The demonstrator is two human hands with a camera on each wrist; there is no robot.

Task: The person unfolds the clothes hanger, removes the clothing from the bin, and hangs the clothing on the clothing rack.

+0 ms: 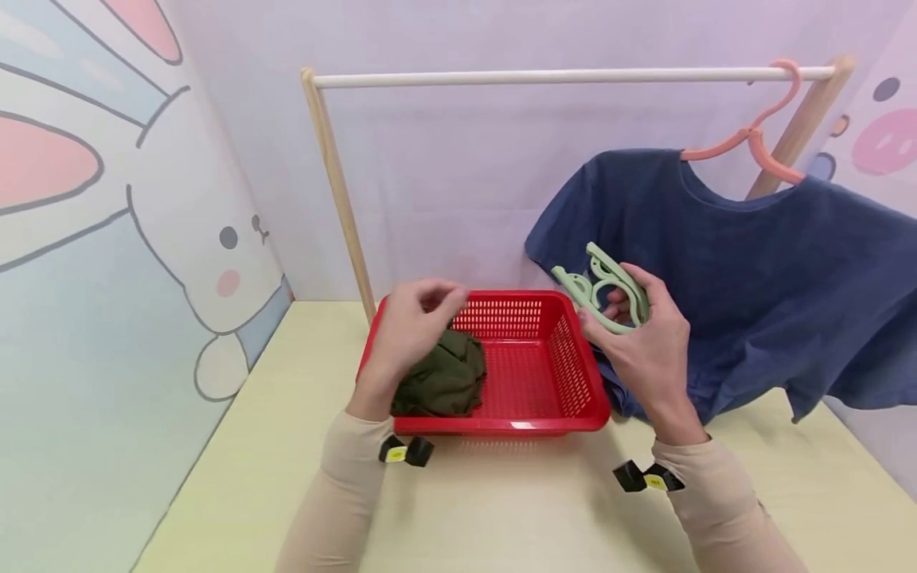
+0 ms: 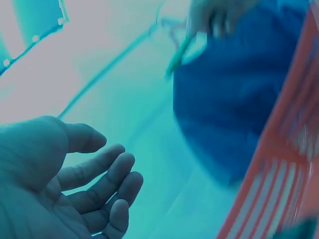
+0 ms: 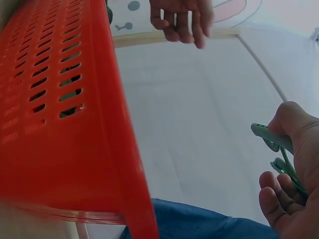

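Reaching forward in beige sleeves [image 1: 337, 493] over a pale yellow tabletop [image 1: 501, 509], wearing small black devices [image 1: 419, 452] with yellow labels at both wrists. Holding the left hand [image 1: 408, 330] raised above the left part of a red perforated basket [image 1: 444, 427], relaxing its fingers into a loose, fairly wide curl and parting the thumb from them in the left wrist view. Gripping a pale green hanger [image 1: 605, 263] in the right hand [image 1: 648, 338], pinching it between thumb and fingers near the basket's far right corner, with its two arms lying side by side and a gap showing between them. Seeing a crumpled dark green cloth [image 1: 447, 374] lying in the basket's left part. Facing, farther off to the right, a dark blue shirt [image 1: 723, 278] hanging behind the pale green hanger and draping down beside the basket. Following it up to a pink hanger [image 1: 774, 165] hooking over a white rod [image 1: 537, 77] near its right end. Meeting, farthest back, a pale backdrop [image 1: 458, 191].
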